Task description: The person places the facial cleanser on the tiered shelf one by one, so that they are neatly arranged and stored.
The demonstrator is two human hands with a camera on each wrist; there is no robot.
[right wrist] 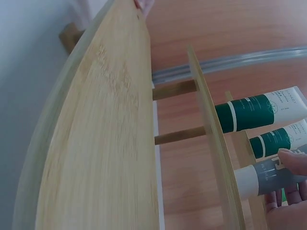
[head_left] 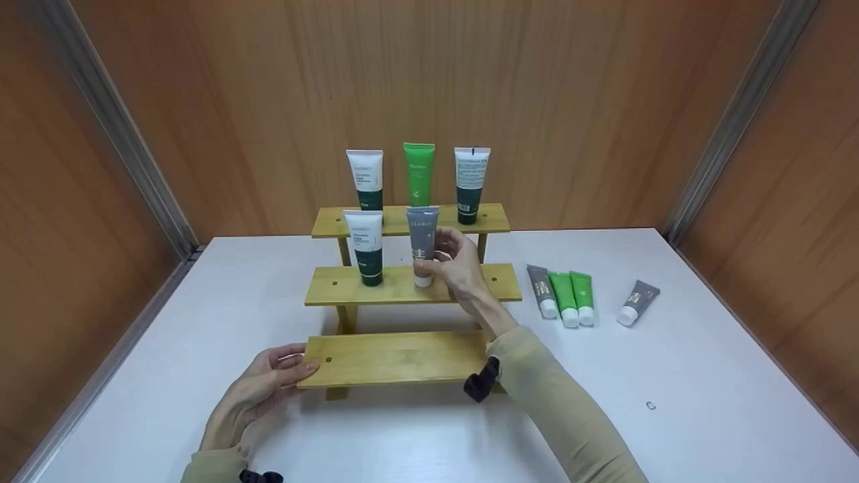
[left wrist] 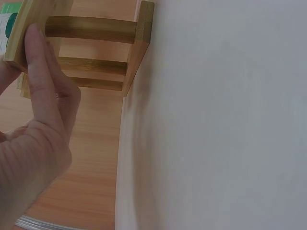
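A three-step wooden stand (head_left: 402, 359) occupies the middle of the table. My right hand (head_left: 463, 265) grips a grey tube (head_left: 423, 231) upright, cap down, at the middle step; in the right wrist view its white cap (right wrist: 246, 182) meets that step. Left of it on the same step stands a white and dark green tube (head_left: 364, 241). At the lowest step's left end, my left hand (head_left: 265, 382) pinches the board (left wrist: 19, 40), thumb above and fingers beneath. The top step bears a white-green tube (head_left: 366, 176), a green tube (head_left: 419, 171) and another white-green tube (head_left: 471, 178).
Right of the stand lie a grey tube (head_left: 542, 292) and two green tubes (head_left: 564, 298), side by side. Farther right is a lone grey tube (head_left: 638, 303). A small ring (head_left: 650, 405) lies near the front right. Wooden panels (head_left: 429, 80) wall the table's back and sides.
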